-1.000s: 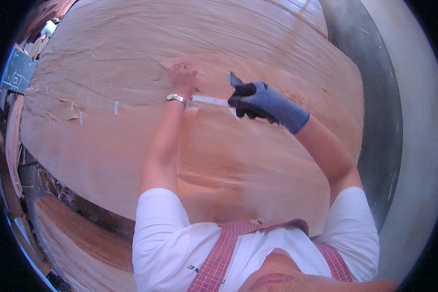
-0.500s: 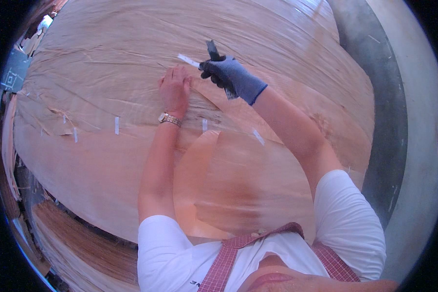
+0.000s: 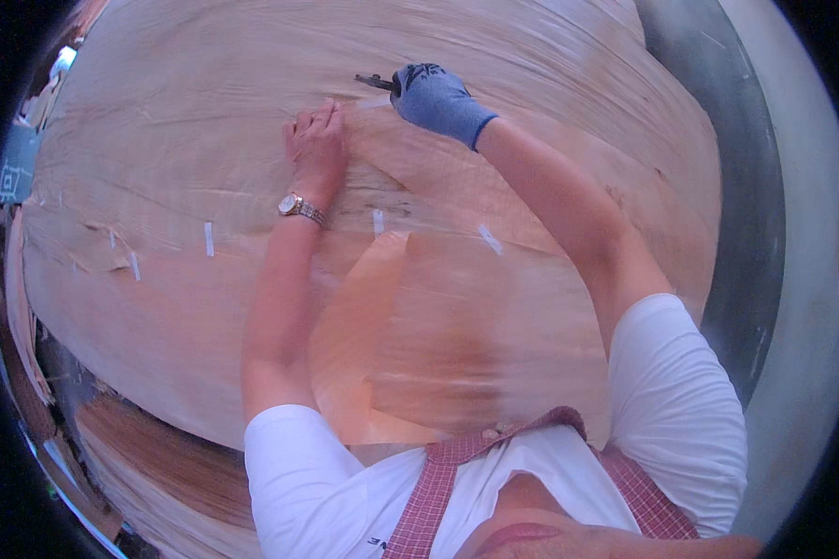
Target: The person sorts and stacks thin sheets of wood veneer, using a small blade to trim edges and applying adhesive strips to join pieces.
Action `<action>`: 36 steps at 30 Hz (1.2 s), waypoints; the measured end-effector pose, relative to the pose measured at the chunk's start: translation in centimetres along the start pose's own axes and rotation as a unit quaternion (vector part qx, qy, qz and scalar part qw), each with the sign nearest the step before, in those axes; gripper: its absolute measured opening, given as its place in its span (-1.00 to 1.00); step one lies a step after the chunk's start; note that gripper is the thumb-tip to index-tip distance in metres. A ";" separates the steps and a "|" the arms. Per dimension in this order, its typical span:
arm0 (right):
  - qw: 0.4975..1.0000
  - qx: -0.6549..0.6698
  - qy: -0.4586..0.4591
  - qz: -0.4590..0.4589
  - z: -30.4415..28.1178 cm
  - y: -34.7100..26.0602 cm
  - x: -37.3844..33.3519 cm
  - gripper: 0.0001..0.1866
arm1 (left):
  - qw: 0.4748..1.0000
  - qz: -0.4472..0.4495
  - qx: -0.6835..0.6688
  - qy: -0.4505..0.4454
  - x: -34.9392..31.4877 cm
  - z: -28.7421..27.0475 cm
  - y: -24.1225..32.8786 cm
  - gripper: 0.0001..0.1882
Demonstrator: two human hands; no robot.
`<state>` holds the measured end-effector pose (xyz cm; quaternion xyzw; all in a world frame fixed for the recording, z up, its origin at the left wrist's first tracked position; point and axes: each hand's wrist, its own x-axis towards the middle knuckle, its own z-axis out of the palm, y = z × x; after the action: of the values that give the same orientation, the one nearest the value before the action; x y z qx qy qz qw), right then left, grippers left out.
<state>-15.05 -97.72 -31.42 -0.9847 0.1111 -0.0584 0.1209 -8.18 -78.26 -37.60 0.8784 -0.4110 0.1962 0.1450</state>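
Thin wood veneer sheets (image 3: 252, 307) lie spread before me, wrinkled on the far side. My bare left hand (image 3: 317, 144), with a wristwatch (image 3: 302, 209), rests palm down on the veneer, its fingers stretched out. Farther off and to the right, my right hand (image 3: 431, 96) wears a blue-grey work glove. Its fingers are closed round a dark narrow hand tool (image 3: 375, 82), whose end points left; the glove hides the rest. A white tape strip (image 3: 375, 101) lies just below the tool, partly covered by the glove.
More short tape strips (image 3: 209, 239) cross the seam nearer me. An orange-toned veneer piece (image 3: 359, 307) with a pointed end lies between my forearms. A dark grey edge (image 3: 746, 168) borders the right side. At left stand a grey-green block (image 3: 16, 163) and stacked veneer (image 3: 168, 461).
My right hand has moved farther away and turned, swinging the tool from nearly upright to pointing left. The left hand has shifted slightly left and away, still on the veneer.
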 end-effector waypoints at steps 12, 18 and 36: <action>0.664 0.591 0.044 0.456 -4.5 12.7 -14.4 -0.79 | 0.990 0.141 -0.016 -0.013 6.4 1.1 9.5 -0.55; 0.653 0.607 0.080 0.446 -4.2 12.6 -14.8 -0.74 | 0.944 0.242 -0.224 -0.025 7.8 3.7 19.0 -0.63; 0.711 0.482 0.254 0.444 -13.9 35.9 -35.4 -0.71 | 0.959 0.238 -0.007 -0.152 11.0 -0.2 34.0 -0.65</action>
<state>-58.68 -126.61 -30.12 -0.5774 0.5190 -0.2917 0.5587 -28.22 -106.56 -29.10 0.7736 -0.6267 0.0864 0.0361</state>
